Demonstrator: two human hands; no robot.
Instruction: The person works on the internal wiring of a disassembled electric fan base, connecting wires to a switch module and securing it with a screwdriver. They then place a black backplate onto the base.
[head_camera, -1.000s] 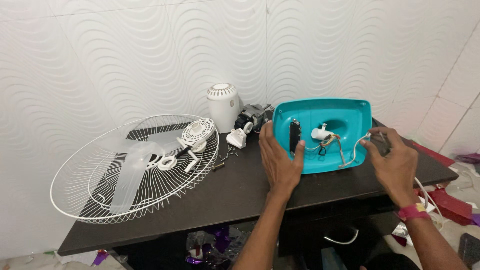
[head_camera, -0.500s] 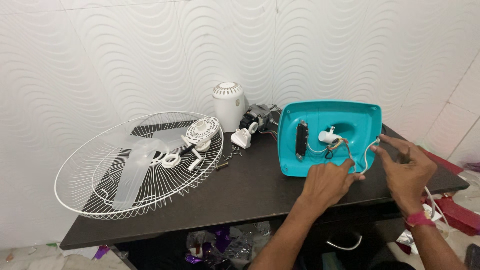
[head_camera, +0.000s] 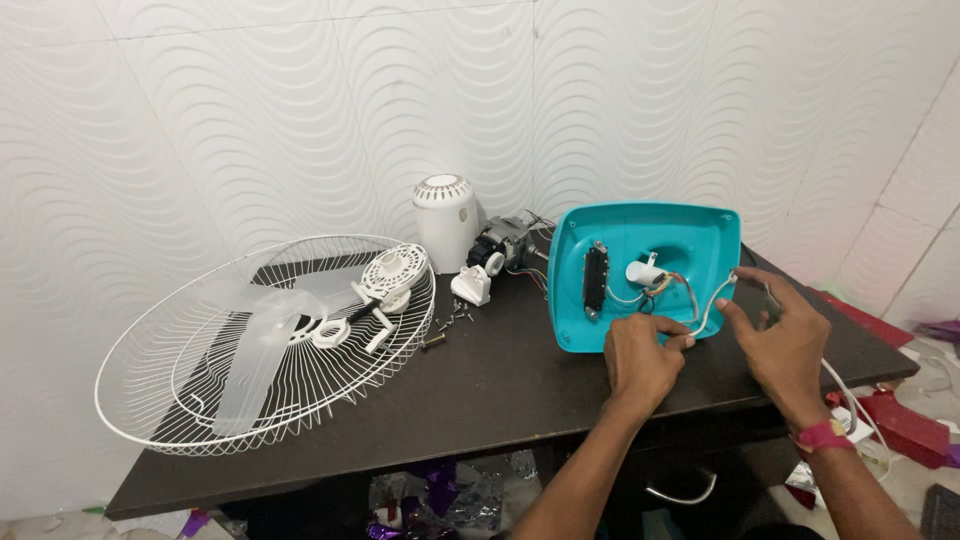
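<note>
Wires lay inside the teal fan base (head_camera: 690, 240); left hand (head_camera: 640, 358) and right hand (head_camera: 785, 335) pinched a white wire (head_camera: 712, 305) at its 5 o'clock rim, near the table (head_camera: 500, 385) edge.

Wire fan guard (head_camera: 262, 345), white motor cover (head_camera: 446, 209), screws (head_camera: 452, 318).

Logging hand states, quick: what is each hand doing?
Left hand: closed, pinching the thin white wire.
Right hand: fingers on the same wire; grip unclear.
</note>
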